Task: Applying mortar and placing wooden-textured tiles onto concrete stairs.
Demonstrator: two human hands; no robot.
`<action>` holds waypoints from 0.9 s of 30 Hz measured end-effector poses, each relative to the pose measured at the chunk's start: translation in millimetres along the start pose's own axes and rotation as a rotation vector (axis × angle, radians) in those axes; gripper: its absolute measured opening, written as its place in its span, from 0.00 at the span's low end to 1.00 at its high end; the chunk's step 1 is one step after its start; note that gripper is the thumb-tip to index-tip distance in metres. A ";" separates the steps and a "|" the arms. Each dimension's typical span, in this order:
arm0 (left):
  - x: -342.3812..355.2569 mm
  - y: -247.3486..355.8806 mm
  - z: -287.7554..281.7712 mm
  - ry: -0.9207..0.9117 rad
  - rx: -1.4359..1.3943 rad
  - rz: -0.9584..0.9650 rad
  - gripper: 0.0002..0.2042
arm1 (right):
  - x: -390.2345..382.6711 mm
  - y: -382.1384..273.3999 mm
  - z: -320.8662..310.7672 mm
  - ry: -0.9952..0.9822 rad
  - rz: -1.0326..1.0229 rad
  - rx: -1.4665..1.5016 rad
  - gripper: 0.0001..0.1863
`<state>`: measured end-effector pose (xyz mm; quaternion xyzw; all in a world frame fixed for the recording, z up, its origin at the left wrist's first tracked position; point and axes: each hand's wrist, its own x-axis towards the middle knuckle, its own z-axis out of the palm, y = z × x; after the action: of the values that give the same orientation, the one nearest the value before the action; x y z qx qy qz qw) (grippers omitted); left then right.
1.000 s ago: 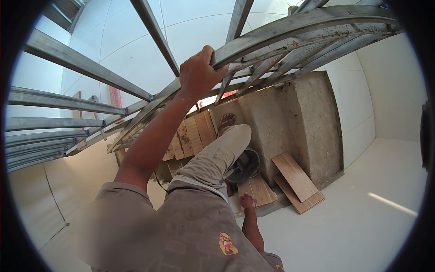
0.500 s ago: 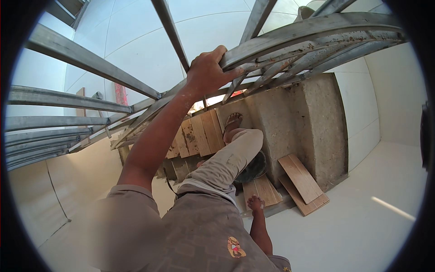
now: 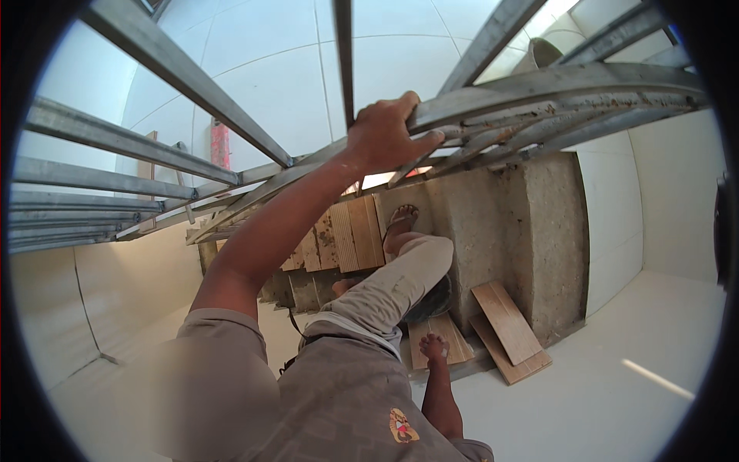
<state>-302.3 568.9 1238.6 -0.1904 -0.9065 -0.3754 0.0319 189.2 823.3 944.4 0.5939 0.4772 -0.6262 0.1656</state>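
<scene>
My left hand (image 3: pixel 379 137) is wrapped round the grey metal stair railing (image 3: pixel 554 85), with the thumb on the near side of the bar. Low on my other side hangs my right hand (image 3: pixel 435 348), holding nothing, its fingers a little apart. It is above or beside a wood-look tile plank (image 3: pixel 459 348) lying on a step; whether it touches the plank I cannot tell. A dark round bucket (image 3: pixel 431 300) stands by my leg, partly hidden by it. My foot in a sandal (image 3: pixel 402 222) rests on a bare step.
Rough concrete stairs (image 3: pixel 493 223) rise to the right. Two loose wood-look planks (image 3: pixel 508 327) lie stacked askew against a step. Wood-look tiles (image 3: pixel 354 235) cover the lower steps. A white wall (image 3: pixel 539 416) runs alongside; beyond the railing are a pale tiled floor (image 3: pixel 269 92) and a bucket (image 3: pixel 543 54).
The view has shifted, so the railing and my left hand appear farther right and lower. My left hand keeps its hold on the railing, and my right hand hangs much as before.
</scene>
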 end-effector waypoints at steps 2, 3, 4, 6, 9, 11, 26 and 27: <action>0.1 -0.8 3.1 -0.017 0.024 -0.020 0.28 | -4.8 2.3 -0.4 0.005 0.011 -0.079 0.06; -0.5 -1.2 2.7 -0.016 0.036 -0.026 0.28 | -0.7 8.1 -5.9 0.000 0.007 -0.090 0.06; -0.8 -2.1 1.4 -0.015 0.010 -0.027 0.28 | 4.9 11.6 -11.9 -0.034 0.013 -0.062 0.05; -2.6 -0.2 -2.9 -0.016 -0.021 -0.045 0.28 | 16.3 17.5 -26.0 -0.061 0.028 -0.048 0.05; -3.0 2.1 -9.8 -0.035 -0.054 -0.025 0.28 | 22.4 12.5 -41.4 -0.104 0.063 0.145 0.06; -4.2 2.8 -10.7 -0.046 -0.074 0.010 0.28 | 20.4 4.7 -46.0 -0.111 0.053 0.032 0.08; 0.7 -18.2 -6.4 -0.106 -0.202 0.172 0.30 | -7.5 -35.0 -25.7 0.000 -0.054 -0.278 0.07; 1.3 -16.7 -6.4 -0.102 -0.224 0.171 0.30 | -7.8 -35.4 -26.8 0.001 -0.055 -0.276 0.07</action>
<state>-310.2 554.1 1232.3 -0.2881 -0.8399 -0.4600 -0.0036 179.4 859.1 969.9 0.5524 0.5749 -0.5588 0.2283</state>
